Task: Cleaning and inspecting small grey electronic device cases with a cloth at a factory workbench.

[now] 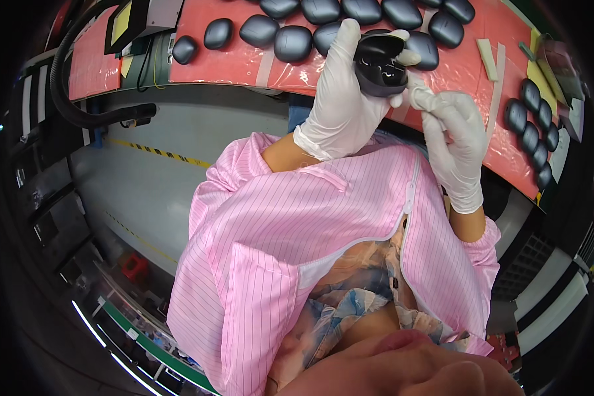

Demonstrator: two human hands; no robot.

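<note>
My left hand (346, 105), in a white glove, grips a dark earbud charging case (381, 66) over the near edge of the table. The case's lid is raised, and its glossy black inside with hollows faces up. Close beside it on the right, my gloved right hand (454, 135) has thumb and fingers pinched together. A small white wad (421, 98), perhaps cloth, shows at those fingertips; I cannot tell it surely from the glove. Behind the hands, several closed dark grey-blue cases (293, 44) lie in rows on the table.
A pink-red mat (277, 74) covers the table. More dark cases (529, 135) are grouped at its right end, near a pale strip (487, 59) and a clear plastic container (553, 56). A black flexible hose (79, 112) curves down at the left, beside a boxy device (142, 23).
</note>
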